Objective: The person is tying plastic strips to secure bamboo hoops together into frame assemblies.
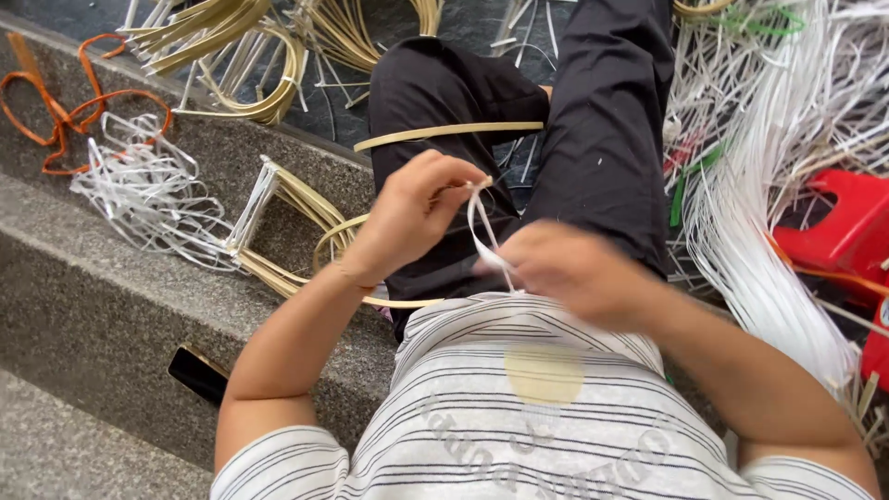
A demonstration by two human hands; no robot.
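While left hand (407, 218) fingers pinch the white strip (482, 231) at 12 o'clock, right hand (574, 273) blurs; grip unclear. Strip looks light, springy, slick; pinch near bend.

Grey stone step (111, 306) bears white strips (148, 199), phone (196, 373).

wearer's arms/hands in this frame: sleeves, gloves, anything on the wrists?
Both arms are bare from the short sleeves down. The sleeves belong to a white T-shirt with thin dark horizontal stripes and a pale yellow round patch on the chest. No gloves on the left hand or the right hand. No watch, ring or wristband shows, though the right hand is motion-blurred, so small items there cannot be ruled out.
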